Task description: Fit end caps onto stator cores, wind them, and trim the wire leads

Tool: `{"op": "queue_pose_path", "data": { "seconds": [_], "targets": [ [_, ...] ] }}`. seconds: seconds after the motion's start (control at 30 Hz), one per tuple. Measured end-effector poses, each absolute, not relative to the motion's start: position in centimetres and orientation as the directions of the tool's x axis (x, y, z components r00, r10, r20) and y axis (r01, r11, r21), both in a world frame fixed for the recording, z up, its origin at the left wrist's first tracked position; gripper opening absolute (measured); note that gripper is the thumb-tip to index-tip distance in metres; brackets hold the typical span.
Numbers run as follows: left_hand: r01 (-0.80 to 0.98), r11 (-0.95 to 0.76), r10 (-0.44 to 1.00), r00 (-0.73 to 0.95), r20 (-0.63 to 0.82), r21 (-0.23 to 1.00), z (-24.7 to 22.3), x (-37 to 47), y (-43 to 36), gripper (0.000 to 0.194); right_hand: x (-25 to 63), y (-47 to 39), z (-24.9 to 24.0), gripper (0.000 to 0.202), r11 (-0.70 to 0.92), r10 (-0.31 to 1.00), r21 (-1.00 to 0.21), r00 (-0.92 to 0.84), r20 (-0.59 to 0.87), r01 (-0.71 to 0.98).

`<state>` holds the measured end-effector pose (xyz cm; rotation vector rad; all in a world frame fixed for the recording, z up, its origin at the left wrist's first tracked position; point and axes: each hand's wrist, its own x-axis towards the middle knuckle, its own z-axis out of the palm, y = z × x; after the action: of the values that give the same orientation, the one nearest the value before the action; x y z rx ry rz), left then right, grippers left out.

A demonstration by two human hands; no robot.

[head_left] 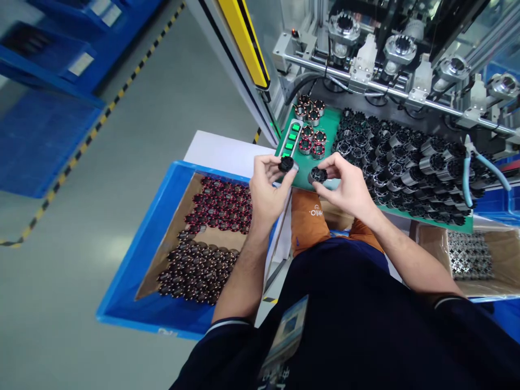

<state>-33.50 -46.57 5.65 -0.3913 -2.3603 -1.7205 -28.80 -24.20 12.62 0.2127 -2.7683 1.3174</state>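
Observation:
My left hand pinches a black-topped metal ring part at the left edge of the green work surface. Just to the right, my right hand grips a second black-topped ring part between thumb and fingers, low over the same surface. The two parts are apart. Beyond them lie several copper-wound rings, beside a strip with green lit buttons. Many stacked black-topped rings fill the surface to the right of my right hand.
A machine with a metal rail and round holders stands behind the surface. Pliers rest on the stacked rings at right. A blue bin of wound rings is at lower left; a lined box of metal rings is at right.

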Motion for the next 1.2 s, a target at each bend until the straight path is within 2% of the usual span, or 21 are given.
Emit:
{"op": "queue_pose_path", "data": {
  "seconds": [0.07,0.17,0.23,0.4,0.5,0.57,0.7,0.77,0.83,0.9,0.97,1.07,1.2],
  "targets": [
    [0.327,0.379,0.112,-0.945,0.308,0.866,4.6,-33.8,-46.5,0.047,-29.3,-24.7,11.4,0.043,0.662,-0.089,-0.738,-0.991,0.102,-0.135],
    [0.341,0.55,0.144,-0.938,0.316,0.762,3.3,-33.8,-46.6,0.037,-29.9,-25.4,9.3,0.037,0.728,-0.086,-0.68,-0.996,0.039,-0.089],
    [0.338,0.582,0.138,-0.937,0.32,0.74,2.8,-33.6,-47.0,0.034,-30.2,-25.7,8.4,0.03,0.757,-0.089,-0.65,-0.996,-0.002,-0.067],
    [0.321,0.606,0.106,-0.939,0.326,0.728,2.6,-32.9,-47.9,0.037,-30.2,-26.5,8.3,0.033,0.779,-0.114,-0.625,-0.991,-0.066,-0.048],
    [0.336,0.572,0.146,-0.94,0.31,0.748,3.8,-33.1,-47.4,0.037,-29.4,-26.5,10.9,0.034,0.774,-0.135,-0.63,-0.988,-0.075,-0.058],
    [0.354,0.527,0.163,-0.934,0.317,0.772,5.4,-33.6,-46.6,0.038,-28.4,-25.4,14.1,0.036,0.756,-0.153,-0.647,-0.988,-0.03,-0.098],
    [0.416,0.331,0.159,-0.909,0.384,0.847,10.8,-36.0,-43.5,0.045,-26.8,-19.3,22.7,0.031,0.721,-0.138,-0.638,-0.959,0.249,-0.27],
    [0.49,0.254,0.197,-0.87,0.451,0.834,14.5,-38.1,-41.0,0.048,-27.3,-14.5,27.0,0.03,0.779,-0.091,-0.555,-0.928,0.36,-0.292],
    [0.613,0.218,0.3,-0.783,0.546,0.759,18.5,-40.7,-37.9,0.054,-28.8,-9.0,30.6,0.036,0.868,-0.029,-0.444,-0.915,0.402,-0.223],
    [0.736,0.194,0.451,-0.654,0.608,0.649,22.3,-43.9,-33.7,0.064,-31.1,-3.2,33.2,0.047,0.947,0.059,-0.313,-0.917,0.395,-0.074],
    [0.804,0.218,0.58,-0.562,0.59,0.553,25.1,-47.3,-28.6,0.052,-33.6,2.5,34.6,0.052,0.984,0.145,-0.149,-0.93,0.338,0.099],
    [0.836,0.23,0.708,-0.495,0.504,0.498,26.5,-52.2,-19.6,0.062,-37.1,9.8,34.2,0.039,0.975,0.217,-0.019,-0.935,0.28,0.221],
    [0.783,0.332,0.718,-0.572,0.398,0.526,23.8,-56.5,-9.1,0.056,-40.4,16.5,30.1,0.037,0.948,0.3,0.03,-0.922,0.246,0.316]
  ]
}}
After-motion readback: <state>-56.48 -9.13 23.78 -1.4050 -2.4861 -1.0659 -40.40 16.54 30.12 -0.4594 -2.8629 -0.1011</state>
